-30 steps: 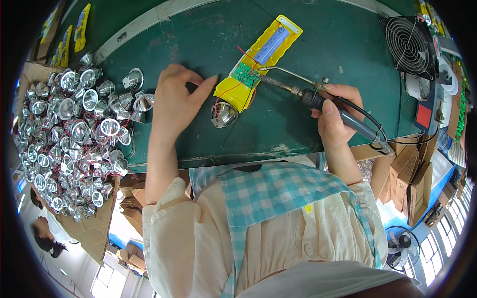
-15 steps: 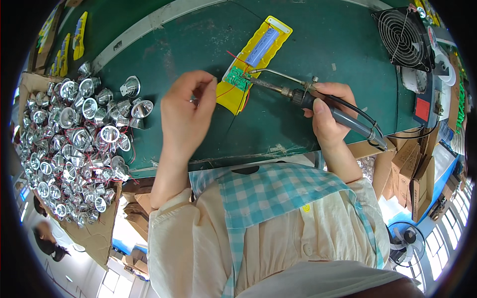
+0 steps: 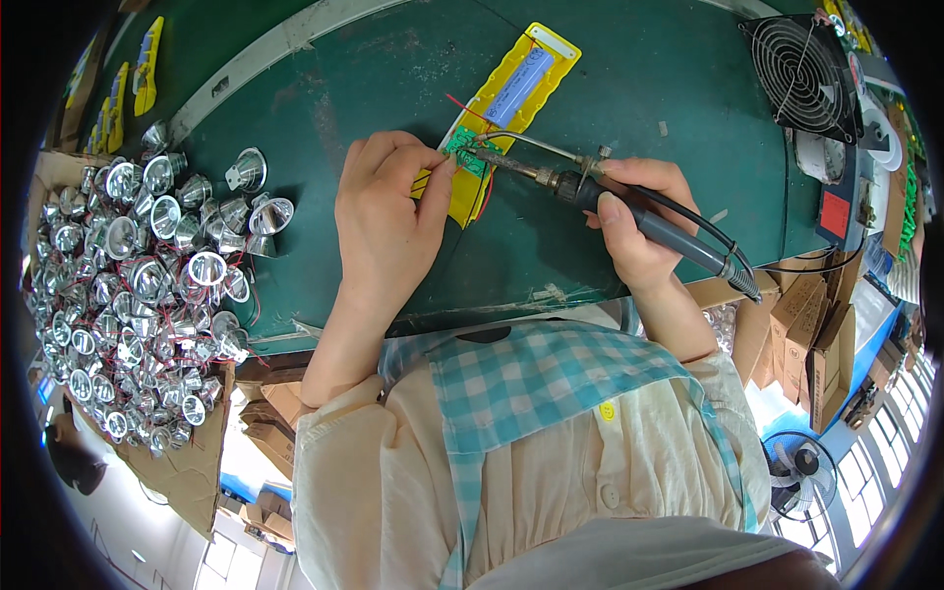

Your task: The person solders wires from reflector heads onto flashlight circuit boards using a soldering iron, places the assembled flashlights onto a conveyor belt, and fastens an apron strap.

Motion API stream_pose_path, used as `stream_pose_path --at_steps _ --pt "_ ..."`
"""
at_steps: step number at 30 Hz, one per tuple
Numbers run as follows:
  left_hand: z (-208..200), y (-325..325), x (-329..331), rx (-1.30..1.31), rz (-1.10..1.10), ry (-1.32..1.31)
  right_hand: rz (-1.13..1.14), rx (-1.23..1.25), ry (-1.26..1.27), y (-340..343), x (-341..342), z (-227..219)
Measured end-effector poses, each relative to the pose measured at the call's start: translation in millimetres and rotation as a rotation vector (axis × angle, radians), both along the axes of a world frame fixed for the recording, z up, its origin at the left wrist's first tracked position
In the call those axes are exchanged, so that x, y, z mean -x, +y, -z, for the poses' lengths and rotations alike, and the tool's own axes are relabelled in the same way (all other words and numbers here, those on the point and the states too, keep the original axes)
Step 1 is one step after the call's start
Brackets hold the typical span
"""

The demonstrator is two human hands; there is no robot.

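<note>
A yellow plastic casing (image 3: 543, 98) lies slanted on the green table, with a blue-violet cylindrical battery (image 3: 520, 87) in its upper part. Below the battery, a small green circuit board (image 3: 472, 162) sits across the casing, with thin red and black wires around it. My left hand (image 3: 393, 202) pinches a thin wire at the board's left edge; the fingertips mostly hide it. In my right hand (image 3: 644, 221) is a grey-handled soldering iron (image 3: 669, 234) with a thin metal feed tube (image 3: 546, 145) along it. Its tip touches or almost touches the board near my left fingertips.
Many silver reflector cups (image 3: 147, 280) with red wires fill a cardboard box at the left, some spilling onto the table. A black fan (image 3: 801, 74) stands at the back right. More yellow casings (image 3: 147, 64) lie far left. Cardboard boxes (image 3: 801, 329) stand below right.
My left hand has moved right and closed its fingertips against the board's edge. The soldering iron has shifted slightly left, bringing its tip further over the board.
</note>
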State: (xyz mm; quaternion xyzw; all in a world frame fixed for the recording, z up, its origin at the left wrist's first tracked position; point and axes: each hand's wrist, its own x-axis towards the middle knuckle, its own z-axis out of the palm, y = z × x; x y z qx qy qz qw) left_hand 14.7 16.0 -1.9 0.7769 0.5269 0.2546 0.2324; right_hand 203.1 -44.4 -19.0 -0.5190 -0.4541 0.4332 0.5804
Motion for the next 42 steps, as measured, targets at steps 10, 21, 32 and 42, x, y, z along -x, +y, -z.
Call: stream_pose_path --at_steps 10,21,32,42 --pt "-0.2 2.0 -0.5 -0.001 0.004 0.002 -0.089 -0.07 -0.07 1.2 -2.0 -0.8" --pt "1.3 0.6 1.0 0.009 0.008 0.01 -0.001 -0.156 0.067 -1.9 -5.7 5.4" --pt "4.1 15.3 -11.6 -0.116 0.096 0.297 0.133 -0.334 0.117 4.6 -36.4 -10.0" --pt "-21.9 224.3 -136.0 0.02 -0.175 0.46 0.365 -0.298 0.204 14.8 -65.1 -1.6"
